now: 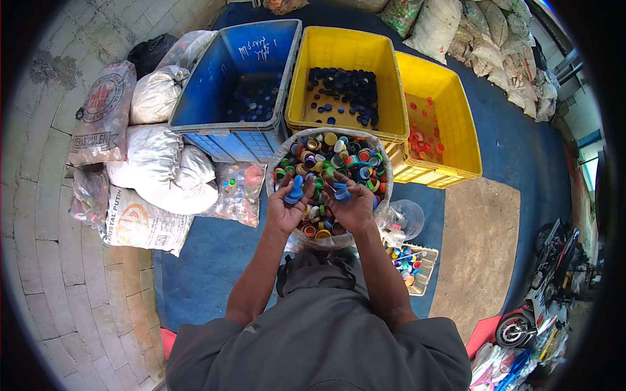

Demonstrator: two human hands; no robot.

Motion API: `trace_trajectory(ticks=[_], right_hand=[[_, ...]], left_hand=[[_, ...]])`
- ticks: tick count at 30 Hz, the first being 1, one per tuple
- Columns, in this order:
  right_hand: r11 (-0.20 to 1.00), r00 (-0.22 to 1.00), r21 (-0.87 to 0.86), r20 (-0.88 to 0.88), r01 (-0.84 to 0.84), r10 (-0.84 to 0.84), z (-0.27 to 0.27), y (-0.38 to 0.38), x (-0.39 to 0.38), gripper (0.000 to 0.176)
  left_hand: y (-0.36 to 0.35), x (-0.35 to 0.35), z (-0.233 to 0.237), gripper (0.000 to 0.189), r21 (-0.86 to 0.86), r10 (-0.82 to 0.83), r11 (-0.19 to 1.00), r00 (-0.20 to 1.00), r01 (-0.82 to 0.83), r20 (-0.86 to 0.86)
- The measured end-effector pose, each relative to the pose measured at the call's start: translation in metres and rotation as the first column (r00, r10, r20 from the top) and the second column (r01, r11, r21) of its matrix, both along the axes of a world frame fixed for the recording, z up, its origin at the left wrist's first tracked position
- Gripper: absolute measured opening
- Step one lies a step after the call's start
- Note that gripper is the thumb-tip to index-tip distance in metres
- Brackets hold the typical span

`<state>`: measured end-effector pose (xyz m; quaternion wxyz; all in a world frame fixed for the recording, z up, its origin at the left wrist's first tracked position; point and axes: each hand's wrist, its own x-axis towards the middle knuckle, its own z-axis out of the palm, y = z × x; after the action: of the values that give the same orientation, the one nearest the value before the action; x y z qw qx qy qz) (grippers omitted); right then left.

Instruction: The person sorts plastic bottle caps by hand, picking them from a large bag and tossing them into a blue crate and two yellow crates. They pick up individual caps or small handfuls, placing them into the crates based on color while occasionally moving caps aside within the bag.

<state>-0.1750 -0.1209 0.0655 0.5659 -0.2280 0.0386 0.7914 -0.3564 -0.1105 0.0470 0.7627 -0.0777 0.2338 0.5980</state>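
So the big crate on the left (195, 132) is blue with white scrawl, and the two next to it (347, 39) (456, 104) are yellow. Dark blue caps (345, 85) in one, red-orange caps (424, 140) in the other. Floor mat's (215, 274) blue, shirt's (313, 345) plain dark grey.

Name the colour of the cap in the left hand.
Blue cap, left hand; head view.

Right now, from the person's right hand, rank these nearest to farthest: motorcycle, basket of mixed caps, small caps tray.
From the right hand:
1. Basket of mixed caps, just below it.
2. Small caps tray, to the right.
3. Motorcycle, far right.
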Motion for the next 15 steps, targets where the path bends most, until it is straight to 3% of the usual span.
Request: trace_trajectory(ticks=[3,6,9,12,15], right_hand=[[1.0,1.0,-0.026,0.026,0.005,-0.004,-0.008,0.001,-0.004,0.05],[1.0,0.98,-0.016,0.198,-0.026,0.028,-0.007,0.011,-0.017,0.057],[0.998,0.964,0.009,0.259,-0.067,0.063,0.001,0.027,-0.033,0.058],[0.994,0.97,0.047,0.224,-0.102,0.089,0.007,0.05,-0.053,0.051],[0.99,0.946,0.061,0.308,-0.128,0.104,0.012,0.081,-0.079,0.048]], left_hand=[[0.003,-0.01,0.006,0.023,-0.03,-0.022,0.999,0.99,0.026,0.139],[0.011,-0.017,0.002,0.02,-0.015,-0.064,0.998,0.996,0.063,-0.062],[0.025,-0.031,0.003,0.02,0.038,-0.051,0.998,0.999,0.051,0.012],[0.049,-0.045,0.007,0.022,-0.016,0.018,1.0,1.0,-0.018,-0.026],[0.088,-0.062,0.002,0.017,-0.033,0.117,0.992,0.99,-0.119,-0.075]])
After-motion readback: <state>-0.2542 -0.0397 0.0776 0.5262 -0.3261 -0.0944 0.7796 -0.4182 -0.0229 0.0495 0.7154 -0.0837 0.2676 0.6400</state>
